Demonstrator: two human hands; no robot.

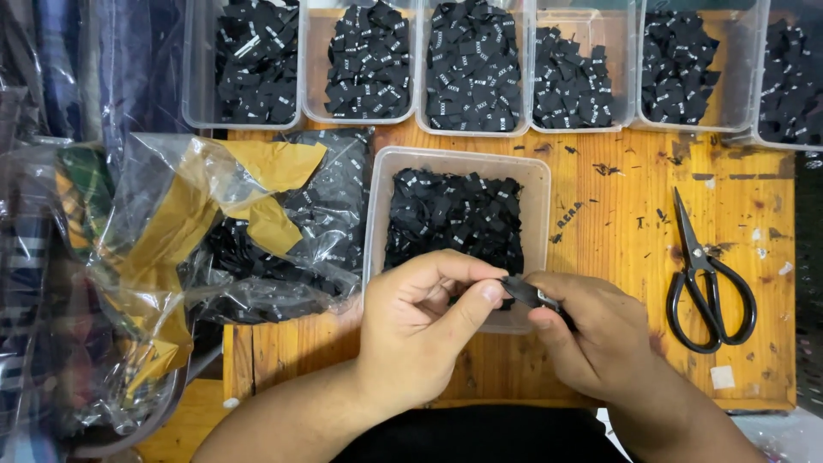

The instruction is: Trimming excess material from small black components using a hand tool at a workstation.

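Note:
My left hand and my right hand meet over the near edge of a clear plastic tub. Together they pinch one small black fabric label between thumbs and forefingers. The tub holds a heap of the same black labels with tiny white marks. Both hands hover just above the wooden table.
Several clear tubs of black labels line the far edge. A crumpled plastic bag with yellow tape and more labels lies to the left. Black scissors rest shut on the right. Bagged cloth is piled at far left.

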